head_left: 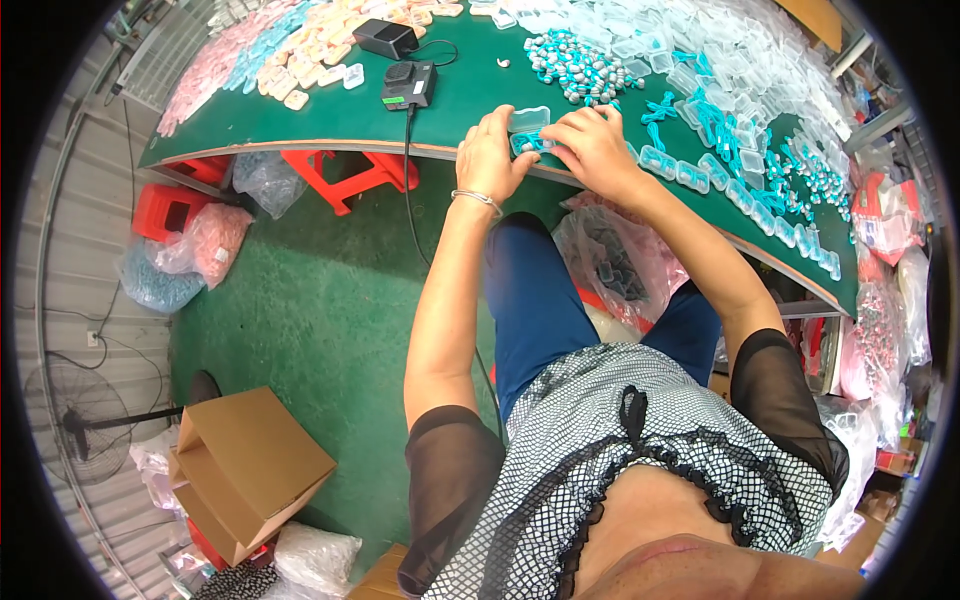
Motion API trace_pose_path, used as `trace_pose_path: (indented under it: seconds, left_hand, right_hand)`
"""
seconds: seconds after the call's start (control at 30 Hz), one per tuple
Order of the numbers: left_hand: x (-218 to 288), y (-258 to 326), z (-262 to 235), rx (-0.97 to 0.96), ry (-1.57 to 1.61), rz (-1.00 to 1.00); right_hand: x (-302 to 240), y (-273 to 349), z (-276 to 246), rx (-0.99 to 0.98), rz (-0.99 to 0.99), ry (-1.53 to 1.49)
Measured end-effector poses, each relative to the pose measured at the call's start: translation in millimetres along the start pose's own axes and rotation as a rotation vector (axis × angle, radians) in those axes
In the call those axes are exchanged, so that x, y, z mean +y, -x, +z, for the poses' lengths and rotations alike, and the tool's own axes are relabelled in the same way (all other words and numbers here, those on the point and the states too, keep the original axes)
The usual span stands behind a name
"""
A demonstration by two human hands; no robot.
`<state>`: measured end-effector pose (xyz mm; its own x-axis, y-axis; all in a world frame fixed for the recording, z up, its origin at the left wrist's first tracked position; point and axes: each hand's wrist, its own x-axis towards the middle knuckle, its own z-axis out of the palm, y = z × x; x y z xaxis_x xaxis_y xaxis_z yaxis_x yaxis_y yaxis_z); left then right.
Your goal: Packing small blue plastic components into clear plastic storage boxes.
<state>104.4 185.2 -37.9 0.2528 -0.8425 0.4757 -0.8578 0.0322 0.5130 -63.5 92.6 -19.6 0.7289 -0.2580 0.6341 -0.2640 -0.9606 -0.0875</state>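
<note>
At the table's near edge, a small clear plastic case (530, 119) stands with its lid up. Blue earphones (527, 142) with a coiled cord lie inside it. My left hand (486, 156) grips the case's left side, thumb toward the front. My right hand (594, 148) has its fingers closed at the case's right side, at the earphones; what its fingertips pinch is partly hidden. Just beyond that hand lies a pile of blue and silver earbuds (578, 66). A row of closed cases with blue contents (741, 196) runs along the edge to the right.
A heap of clear cases (735, 45) and blue cord bundles (715, 125) cover the table's right. Two black devices (409, 85) with cables sit left of my hands. Below are a red stool (350, 175), an open bag (615, 255) by my legs and a cardboard box (255, 465).
</note>
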Motion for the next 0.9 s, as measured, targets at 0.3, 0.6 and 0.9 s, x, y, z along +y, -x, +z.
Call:
trace_pose_path:
  seconds: [0.3, 0.6, 0.9]
  left_hand:
    - [-2, 1, 2, 0.028, 0.000, 0.017]
    - [-2, 1, 3, 0.029, 0.010, 0.018]
    - [-1, 3, 2, 0.035, 0.018, 0.010]
  right_hand:
    - [14, -2, 3, -0.102, 0.089, -0.176]
    - [14, -7, 3, -0.152, 0.170, -0.202]
    - [13, -5, 6, -0.113, 0.168, -0.194]
